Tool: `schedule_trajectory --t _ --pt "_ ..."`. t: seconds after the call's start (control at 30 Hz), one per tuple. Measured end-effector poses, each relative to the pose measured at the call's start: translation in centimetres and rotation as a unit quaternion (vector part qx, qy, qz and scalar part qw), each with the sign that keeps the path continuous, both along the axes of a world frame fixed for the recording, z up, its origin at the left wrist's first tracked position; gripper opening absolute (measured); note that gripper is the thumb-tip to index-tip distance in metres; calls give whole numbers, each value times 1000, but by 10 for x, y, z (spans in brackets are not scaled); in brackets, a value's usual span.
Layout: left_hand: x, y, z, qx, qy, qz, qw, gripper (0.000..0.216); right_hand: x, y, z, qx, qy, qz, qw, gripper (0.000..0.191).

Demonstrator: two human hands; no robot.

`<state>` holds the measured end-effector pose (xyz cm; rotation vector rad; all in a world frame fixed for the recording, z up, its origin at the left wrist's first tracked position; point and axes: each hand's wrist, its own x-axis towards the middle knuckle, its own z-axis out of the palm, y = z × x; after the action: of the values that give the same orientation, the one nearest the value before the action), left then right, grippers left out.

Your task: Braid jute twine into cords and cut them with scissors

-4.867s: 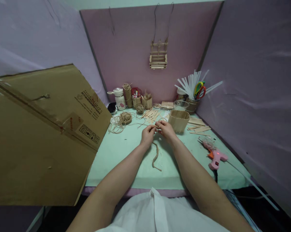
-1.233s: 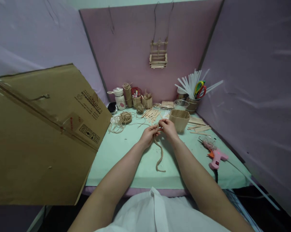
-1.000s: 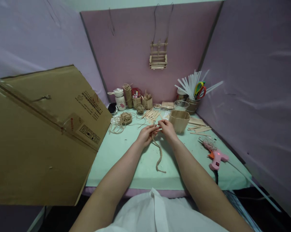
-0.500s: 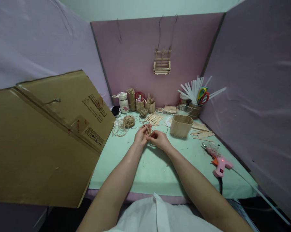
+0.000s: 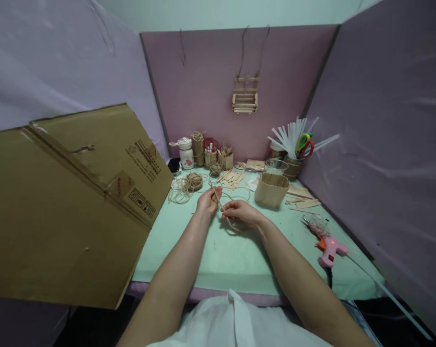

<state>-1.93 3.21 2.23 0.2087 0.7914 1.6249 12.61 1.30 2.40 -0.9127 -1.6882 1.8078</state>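
A length of brown twine (image 5: 219, 200) runs slantwise between my two hands over the middle of the table. My left hand (image 5: 208, 200) pinches its upper part, fingers closed. Lower and to the right, my right hand (image 5: 239, 212) is closed on the same twine, and a loose end curves down below its fingers. Behind my left hand lies a ball of twine (image 5: 194, 181) with loose loops. A basket made of craft sticks (image 5: 272, 190) stands to the right of my hands.
A pink glue gun (image 5: 328, 246) with a lit red light lies at the right. Craft sticks (image 5: 232, 178) are scattered behind my hands. A cardboard sheet (image 5: 76, 207) leans in from the left. Scissors (image 5: 305, 145) and white glue sticks (image 5: 292, 137) stand in a pot at the back right.
My right hand has moved right and slightly down, away from my left hand. More of the twine now shows between them. My left hand has shifted slightly left.
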Motion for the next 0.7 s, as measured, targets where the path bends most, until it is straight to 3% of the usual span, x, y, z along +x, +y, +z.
schedule_trajectory --t 0.13,0.3,0.57,0.7 --pt "-4 1 2 -3 -8 25 1000 13 13 -2 9 -71 9 112 991 31" --pt "-5 2 2 -8 -8 24 1000 14 25 4 4 -124 21 238 963 37" --pt "-2 0 2 24 37 19 999 13 22 3 -7 -136 -47 283 948 34" --pt "-4 -1 5 31 56 22 998 8 19 3 -8 -104 -47 245 963 37"
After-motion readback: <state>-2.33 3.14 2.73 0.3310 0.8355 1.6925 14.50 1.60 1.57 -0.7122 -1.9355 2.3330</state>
